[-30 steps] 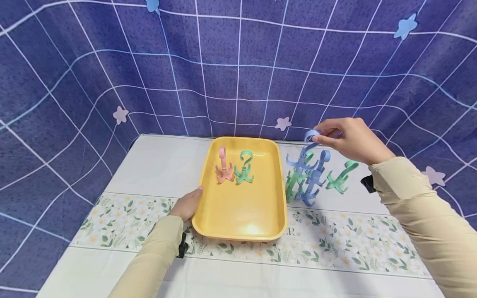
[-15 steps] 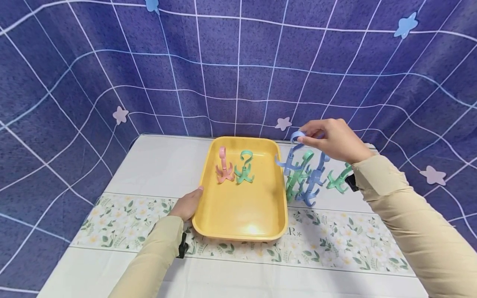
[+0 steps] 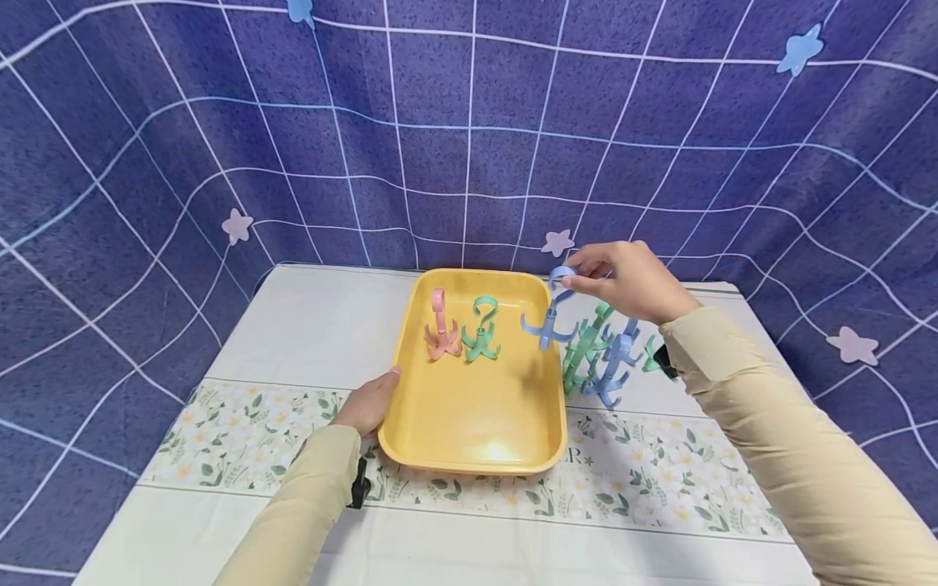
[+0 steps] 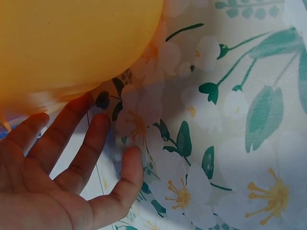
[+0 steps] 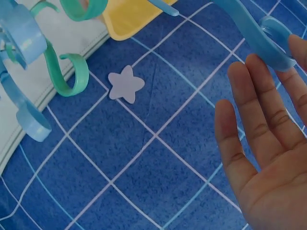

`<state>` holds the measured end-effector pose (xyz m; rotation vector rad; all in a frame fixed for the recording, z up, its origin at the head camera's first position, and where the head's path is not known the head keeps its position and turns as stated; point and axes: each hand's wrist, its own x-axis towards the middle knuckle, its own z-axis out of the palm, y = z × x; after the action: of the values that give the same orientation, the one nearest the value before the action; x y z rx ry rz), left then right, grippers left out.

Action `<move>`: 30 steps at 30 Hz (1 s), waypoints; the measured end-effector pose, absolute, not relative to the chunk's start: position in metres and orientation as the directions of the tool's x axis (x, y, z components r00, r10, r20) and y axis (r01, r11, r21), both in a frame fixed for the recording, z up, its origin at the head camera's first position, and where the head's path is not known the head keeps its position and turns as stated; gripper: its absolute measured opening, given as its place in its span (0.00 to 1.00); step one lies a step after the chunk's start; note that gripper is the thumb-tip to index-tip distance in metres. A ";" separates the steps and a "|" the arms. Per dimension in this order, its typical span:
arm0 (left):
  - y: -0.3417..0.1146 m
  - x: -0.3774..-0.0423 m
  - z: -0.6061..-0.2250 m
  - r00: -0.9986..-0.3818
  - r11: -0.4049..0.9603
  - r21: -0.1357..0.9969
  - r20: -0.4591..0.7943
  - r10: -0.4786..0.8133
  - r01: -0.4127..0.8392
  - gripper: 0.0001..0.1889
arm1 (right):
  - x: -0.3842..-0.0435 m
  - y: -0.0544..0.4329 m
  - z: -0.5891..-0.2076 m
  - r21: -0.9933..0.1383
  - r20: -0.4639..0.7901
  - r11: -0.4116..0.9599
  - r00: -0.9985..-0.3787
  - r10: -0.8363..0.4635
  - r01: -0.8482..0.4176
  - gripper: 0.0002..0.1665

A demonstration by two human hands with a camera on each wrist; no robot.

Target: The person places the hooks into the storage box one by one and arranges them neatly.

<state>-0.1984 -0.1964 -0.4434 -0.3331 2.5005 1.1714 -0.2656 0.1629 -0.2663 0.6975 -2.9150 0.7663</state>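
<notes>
My right hand (image 3: 630, 277) pinches the curled top of a blue rotating multi-prong hook (image 3: 550, 321), which hangs upright over the yellow tray's right side. In the right wrist view, the thumb and forefinger meet on the blue hook (image 5: 268, 48); the other fingers stay loose. My left hand (image 3: 369, 403) holds the left rim of the yellow tray (image 3: 469, 468), thumb at the edge and fingers (image 4: 79, 115) against its underside. Inside the tray, a pink hook (image 3: 442, 338) and a green hook (image 3: 480, 338) stand side by side on their prongs.
Right of the tray lies a cluster of green hooks (image 3: 582, 358) and blue hooks (image 3: 608, 378). Another green hook (image 3: 650, 358) is partly hidden by the right wrist. A dark blue grid-patterned cloth (image 3: 469, 146) rises behind the white floral tablecloth (image 3: 256, 439).
My right hand has carried the blue hook left, from above the cluster to over the tray's right side. My left hand and the tray have hardly moved.
</notes>
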 end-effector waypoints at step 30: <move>-0.197 -0.198 -0.442 -0.908 0.642 0.683 -0.415 -0.052 -0.349 0.38 | -0.283 0.139 -0.307 -0.454 0.141 0.779 -0.898 -0.418 -0.434 0.14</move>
<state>-0.1979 -0.1966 -0.4420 -0.3184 2.5055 1.1519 -0.2827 0.1393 -0.3068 0.7017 -2.9315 0.7603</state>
